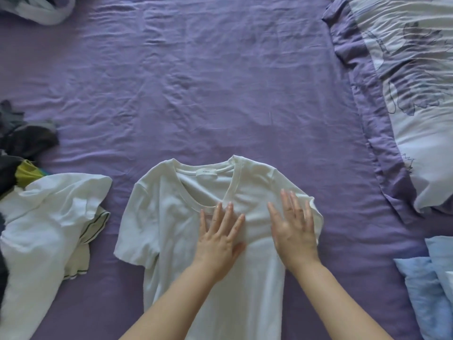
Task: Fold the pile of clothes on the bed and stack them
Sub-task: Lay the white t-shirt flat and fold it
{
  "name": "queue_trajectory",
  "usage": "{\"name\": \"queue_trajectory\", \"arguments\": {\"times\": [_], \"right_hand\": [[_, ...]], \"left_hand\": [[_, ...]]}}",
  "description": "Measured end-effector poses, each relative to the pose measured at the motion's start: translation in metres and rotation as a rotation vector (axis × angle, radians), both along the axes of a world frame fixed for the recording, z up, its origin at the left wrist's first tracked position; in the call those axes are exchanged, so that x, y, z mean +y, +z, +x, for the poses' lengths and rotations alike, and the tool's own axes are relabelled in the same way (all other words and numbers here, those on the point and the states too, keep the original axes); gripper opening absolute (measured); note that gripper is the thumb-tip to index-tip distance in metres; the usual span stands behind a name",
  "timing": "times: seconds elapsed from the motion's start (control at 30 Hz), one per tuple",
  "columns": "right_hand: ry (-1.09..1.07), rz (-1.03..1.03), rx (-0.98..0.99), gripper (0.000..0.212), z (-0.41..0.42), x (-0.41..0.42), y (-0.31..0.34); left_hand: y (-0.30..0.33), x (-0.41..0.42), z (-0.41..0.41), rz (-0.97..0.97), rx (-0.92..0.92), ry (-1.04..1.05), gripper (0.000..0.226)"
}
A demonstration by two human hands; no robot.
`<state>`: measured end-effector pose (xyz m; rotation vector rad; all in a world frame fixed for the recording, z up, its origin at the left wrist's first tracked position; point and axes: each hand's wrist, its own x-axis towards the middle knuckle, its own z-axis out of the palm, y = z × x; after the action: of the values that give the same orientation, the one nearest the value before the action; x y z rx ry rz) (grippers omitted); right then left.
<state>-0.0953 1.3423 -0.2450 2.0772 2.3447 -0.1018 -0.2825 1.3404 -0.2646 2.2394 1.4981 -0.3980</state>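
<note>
One white T-shirt (171,241) is spread flat on the purple bed sheet (196,82), collar pointing away from the person and hem running out of view at the bottom edge. Its right side is seen folded inward over the body, so that only one sleeve, the left one, is left lying out to the side. Two hands are counted, both laid palm-down on the shirt's chest with fingers straight and spread, nothing being gripped. The left hand (218,244) is placed just below the neckline; the right hand (294,231) is placed on the folded-over part near the shirt's right edge. The two hands are set close together but apart.

One unfolded pile of clothes (49,217) is seen at the left edge, just beside the shirt's left sleeve without touching it; a crumpled white garment lies on top, with dark and yellow-green pieces behind it. One bunched pale cloth (41,8) is seen in the far left corner. One patterned duvet (404,82) is lying along the right side, its purple border well apart from the shirt. Light blue fabric (426,290) is seen at the lower right; whether it is one piece or several cannot be told.

A wide stretch of bare sheet is left open beyond the collar, and narrower strips are left on either side of the shirt.
</note>
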Motion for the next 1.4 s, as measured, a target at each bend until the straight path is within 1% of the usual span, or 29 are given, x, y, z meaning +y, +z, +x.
{"name": "queue_trajectory", "arguments": {"times": [0.07, 0.1, 0.13, 0.17, 0.23, 0.27, 0.3, 0.4, 0.47, 0.5, 0.53, 0.6, 0.67, 0.7, 0.73, 0.8, 0.83, 0.87, 0.9, 0.97, 1.0, 1.07, 1.1, 1.2, 1.23, 1.27, 1.3, 1.33, 1.4], "right_hand": [[0.139, -0.136, 0.087, 0.055, -0.031, -0.003, -0.001], [0.173, -0.222, 0.091, 0.057, -0.047, -0.005, -0.002], [0.157, -0.31, 0.067, 0.058, -0.06, -0.007, -0.004], [0.077, -0.391, 0.04, 0.058, -0.069, -0.007, -0.01], [-0.148, -0.424, 0.037, 0.06, -0.089, -0.002, -0.015], [-0.187, -0.413, 0.056, 0.063, -0.102, 0.0, -0.014], [-0.149, -0.378, 0.091, 0.066, -0.117, 0.002, -0.01], [0.139, -0.224, 0.156, 0.063, -0.16, 0.01, -0.002], [0.225, -0.215, 0.16, 0.058, -0.184, 0.022, 0.0], [0.228, -0.233, 0.161, 0.054, -0.19, 0.029, 0.001], [0.22, -0.261, 0.177, 0.052, -0.197, 0.038, -0.003], [0.207, -0.288, 0.223, 0.049, -0.211, 0.058, -0.011], [0.268, -0.263, 0.26, 0.049, -0.225, 0.08, -0.01], [0.313, -0.266, 0.261, 0.05, -0.233, 0.092, -0.008], [0.361, -0.27, 0.251, 0.052, -0.241, 0.102, -0.006], [0.44, -0.268, 0.233, 0.06, -0.254, 0.12, -0.005], [0.447, -0.28, 0.24, 0.061, -0.259, 0.127, -0.004], [0.442, -0.298, 0.253, 0.056, -0.262, 0.133, -0.004], [0.436, -0.292, 0.27, 0.046, -0.264, 0.138, -0.003], [0.4, -0.187, 0.345, 0.022, -0.266, 0.144, -0.003], [0.351, -0.121, 0.393, 0.014, -0.265, 0.146, -0.004], [0.264, -0.052, 0.453, 0.008, -0.263, 0.147, -0.004], [0.25, -0.043, 0.467, 0.007, -0.265, 0.146, -0.005], [0.21, -0.061, 0.509, 0.008, -0.275, 0.141, -0.008], [0.181, -0.069, 0.509, 0.01, -0.279, 0.138, -0.008], [0.148, -0.068, 0.503, 0.016, -0.282, 0.133, -0.008], [0.124, -0.046, 0.492, 0.022, -0.283, 0.127, -0.008], [0.115, -0.008, 0.478, 0.028, -0.283, 0.118, -0.009], [0.132, 0.054, 0.436, 0.035, -0.281, 0.091, -0.013]], "left_hand": [[0.007, -0.008, -0.014, -0.043, -0.032, 0.046, 0.064], [0.014, -0.008, -0.023, -0.039, -0.074, 0.058, 0.062], [0.019, -0.007, -0.033, -0.001, -0.134, 0.062, 0.059], [0.023, -0.006, -0.045, 0.087, -0.205, 0.083, 0.055], [0.026, -0.002, -0.074, 0.267, -0.239, 0.189, 0.054], [0.029, 0.003, -0.089, 0.321, -0.22, 0.267, 0.055], [0.032, 0.009, -0.105, 0.345, -0.184, 0.36, 0.057], [0.033, 0.026, -0.146, 0.249, -0.032, 0.685, 0.062], [0.029, 0.037, -0.168, 0.112, -0.028, 0.878, 0.068], [0.028, 0.041, -0.171, 0.048, -0.037, 0.92, 0.065], [0.029, 0.044, -0.175, 0.006, -0.033, 0.92, 0.056], [0.031, 0.045, -0.182, 0.031, -0.068, 0.883, 0.031], [0.032, 0.042, -0.189, 0.108, -0.255, 0.859, 0.018], [0.034, 0.042, -0.192, 0.12, -0.385, 0.856, 0.019], [0.038, 0.043, -0.197, 0.091, -0.495, 0.871, 0.023], [0.045, 0.048, -0.205, -0.03, -0.623, 0.907, 0.026], [0.046, 0.052, -0.21, -0.077, -0.64, 0.895, 0.024], [0.048, 0.054, -0.215, -0.122, -0.626, 0.87, 0.019], [0.049, 0.056, -0.221, -0.172, -0.612, 0.849, 0.018], [0.051, 0.056, -0.232, -0.289, -0.598, 0.837, 0.031], [0.051, 0.055, -0.239, -0.332, -0.592, 0.835, 0.032], [0.051, 0.05, -0.251, -0.339, -0.584, 0.853, 0.029], [0.05, 0.047, -0.256, -0.314, -0.616, 0.898, 0.028], [0.046, 0.045, -0.267, -0.206, -0.816, 1.108, 0.021], [0.046, 0.044, -0.268, -0.155, -0.841, 1.14, 0.023], [0.044, 0.043, -0.269, -0.098, -0.807, 1.128, 0.025], [0.041, 0.041, -0.269, -0.044, -0.731, 1.087, 0.028], [0.04, 0.039, -0.267, -0.001, -0.649, 1.033, 0.035], [0.035, 0.032, -0.263, 0.046, -0.572, 0.966, 0.056]]}}
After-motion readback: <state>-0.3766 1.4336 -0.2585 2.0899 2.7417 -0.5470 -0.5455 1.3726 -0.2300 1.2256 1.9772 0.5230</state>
